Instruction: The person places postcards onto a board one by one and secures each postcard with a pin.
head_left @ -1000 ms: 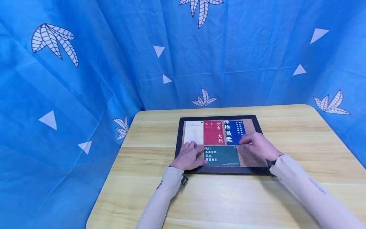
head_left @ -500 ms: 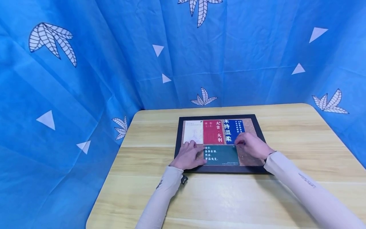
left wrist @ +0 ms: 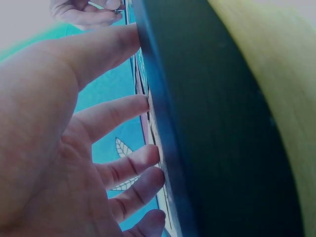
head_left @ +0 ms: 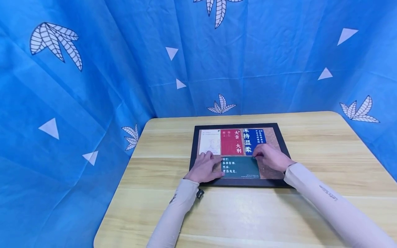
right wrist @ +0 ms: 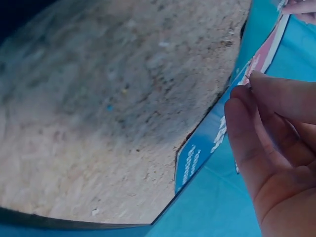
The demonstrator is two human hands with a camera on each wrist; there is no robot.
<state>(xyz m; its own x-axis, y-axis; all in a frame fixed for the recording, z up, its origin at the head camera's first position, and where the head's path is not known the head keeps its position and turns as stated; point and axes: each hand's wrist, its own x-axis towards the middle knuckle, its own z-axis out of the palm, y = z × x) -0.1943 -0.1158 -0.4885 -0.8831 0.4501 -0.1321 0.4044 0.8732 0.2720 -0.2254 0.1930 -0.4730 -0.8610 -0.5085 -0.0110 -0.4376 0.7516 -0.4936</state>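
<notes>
A black-framed cork board lies on the table, bearing a white card, a red card, a blue card and a green card. My left hand rests spread at the board's left side, index fingertip and thumb tip at the green card's left edge. In the left wrist view its fingers extend towards the cork surface. My right hand pinches a small pin between thumb and forefinger, right at the green card's upper right corner. The fingertips hide most of the pin.
The wooden table has rounded back corners. A blue patterned curtain hangs behind it and along the left side. Bare cork shows at the board's right end, partly under the right hand.
My right hand has moved a little left, from beside the green card's upper right corner onto it. The left hand has stayed in place.
</notes>
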